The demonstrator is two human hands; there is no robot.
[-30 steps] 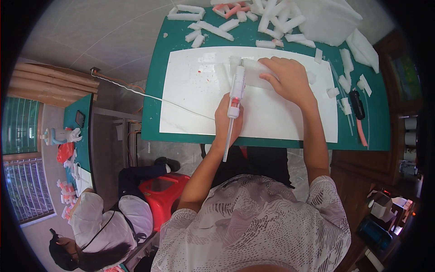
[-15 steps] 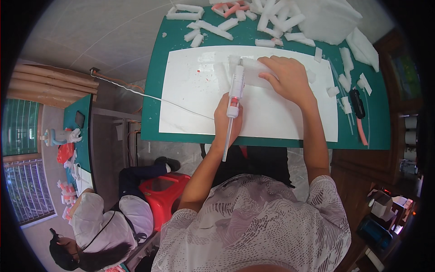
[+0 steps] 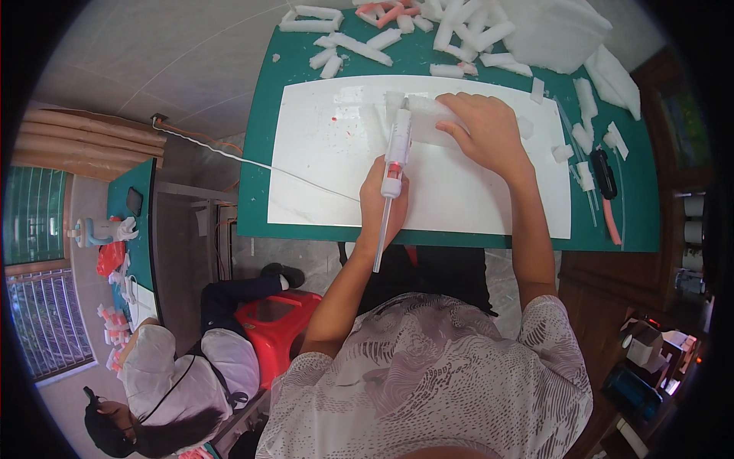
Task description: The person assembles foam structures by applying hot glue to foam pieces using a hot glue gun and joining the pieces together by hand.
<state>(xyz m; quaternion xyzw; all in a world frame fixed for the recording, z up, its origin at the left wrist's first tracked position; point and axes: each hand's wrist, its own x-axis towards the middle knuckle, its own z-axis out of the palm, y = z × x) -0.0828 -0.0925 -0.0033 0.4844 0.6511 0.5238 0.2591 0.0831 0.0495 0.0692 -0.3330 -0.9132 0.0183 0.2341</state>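
Observation:
My left hand (image 3: 375, 195) is closed round the handle of a white hot glue gun (image 3: 397, 145). A clear glue stick (image 3: 384, 229) sticks out of its rear end toward me. The gun's nozzle meets the left edge of a flat white foam piece (image 3: 430, 121), beside a small white foam block (image 3: 394, 99). My right hand (image 3: 489, 134) grips the flat piece by its right part, thumb at the near side and fingers over the far edge. Another white foam strip (image 3: 372, 126) lies left of the gun. All this is over a white board (image 3: 321, 183).
Several foam strips (image 3: 367, 50) lie along the far side of the green table (image 3: 267, 99). Large white foam sheets (image 3: 558, 34) lie far right. A black-and-pink tool (image 3: 604, 176) and clear sticks are at right. The gun's white cord (image 3: 252, 161) runs left. A person (image 3: 176, 367) sits left, near a red stool (image 3: 271, 336).

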